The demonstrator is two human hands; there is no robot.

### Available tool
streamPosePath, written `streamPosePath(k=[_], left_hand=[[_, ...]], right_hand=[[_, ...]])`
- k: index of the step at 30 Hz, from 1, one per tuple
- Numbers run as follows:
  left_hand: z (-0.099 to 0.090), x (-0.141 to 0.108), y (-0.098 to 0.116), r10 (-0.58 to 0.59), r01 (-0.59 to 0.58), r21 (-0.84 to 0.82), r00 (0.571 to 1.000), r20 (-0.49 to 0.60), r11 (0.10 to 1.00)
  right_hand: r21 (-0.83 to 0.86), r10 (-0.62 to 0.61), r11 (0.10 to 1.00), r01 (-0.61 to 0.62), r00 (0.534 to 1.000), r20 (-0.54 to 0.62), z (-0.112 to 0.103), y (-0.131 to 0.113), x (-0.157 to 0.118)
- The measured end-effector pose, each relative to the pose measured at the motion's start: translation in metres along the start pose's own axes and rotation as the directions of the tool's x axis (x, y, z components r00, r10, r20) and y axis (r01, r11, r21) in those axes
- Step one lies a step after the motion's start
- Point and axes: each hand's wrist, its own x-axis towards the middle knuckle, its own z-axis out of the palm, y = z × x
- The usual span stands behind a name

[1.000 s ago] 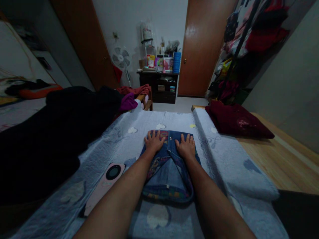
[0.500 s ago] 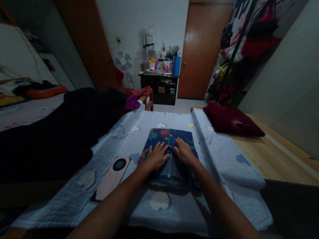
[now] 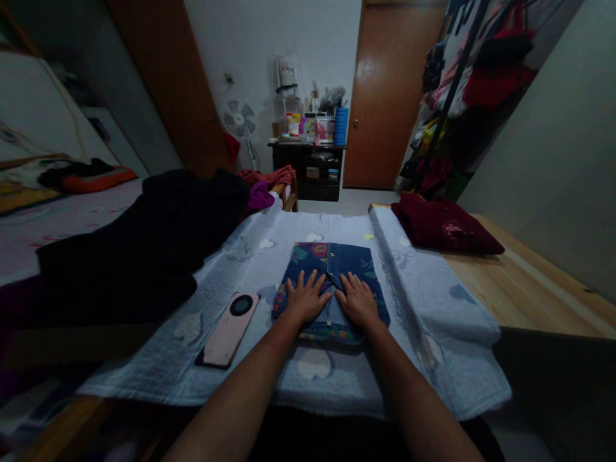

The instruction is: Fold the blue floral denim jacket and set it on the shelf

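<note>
A folded blue floral garment, denim-like with a button near its far edge, lies flat on a pale blue cloth with heart shapes. My left hand rests palm down on its left half, fingers spread. On the right half lies my right hand, also flat with its fingers apart. Between the two hands runs the garment's front band. A pink phone with a round black camera ring sits on the cloth, left of the garment and touched by neither hand.
At the right, a folded maroon garment lies partly on a wooden surface. Dark clothing is heaped on the left. Farther off stand a white fan, a dark cabinet and a wooden door.
Both hands stay on the garment, their fingers now spread somewhat wider. The view has shifted a little, so the phone and cloth appear higher and the phone farther right.
</note>
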Motion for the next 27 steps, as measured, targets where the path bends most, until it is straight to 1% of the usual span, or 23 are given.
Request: streamPosePath(k=[4,9,12,15,18,20,22,27], left_hand=[[-0.002,0.001,0.0,-0.062,0.063,-0.006,0.998,0.019,0.998],[-0.005,0.002,0.002,-0.143,0.143,-0.012,0.99,0.006,0.99],[-0.007,0.004,0.0,-0.185,0.185,-0.07,0.983,0.004,0.98],[-0.009,0.007,-0.013,-0.252,0.246,-0.2,0.968,-0.005,0.949],[-0.005,0.01,-0.033,-0.326,0.29,-0.311,0.943,-0.067,0.905],[-0.002,0.009,-0.044,-0.339,0.281,-0.352,0.934,-0.114,0.893],[0.002,0.008,-0.052,-0.334,0.262,-0.377,0.932,-0.139,0.888],[0.004,0.001,-0.061,-0.35,0.276,-0.412,0.93,-0.115,0.868]], right_hand=[[-0.035,0.051,0.998,-0.051,0.999,0.003,-0.002,0.007,-0.004],[-0.038,0.074,0.996,-0.075,0.997,-0.015,-0.003,0.019,-0.009],[-0.041,0.085,0.995,-0.086,0.996,-0.025,-0.002,0.026,-0.012],[-0.046,0.114,0.992,-0.116,0.993,-0.042,-0.001,0.033,-0.016],[-0.038,0.152,0.987,-0.154,0.986,-0.064,-0.001,0.041,-0.02],[-0.026,0.18,0.983,-0.182,0.981,-0.072,-0.001,0.044,-0.023],[-0.013,0.206,0.978,-0.207,0.975,-0.079,0.0,0.047,-0.024],[0.021,0.28,0.96,-0.279,0.955,-0.095,0.002,0.048,-0.025]])
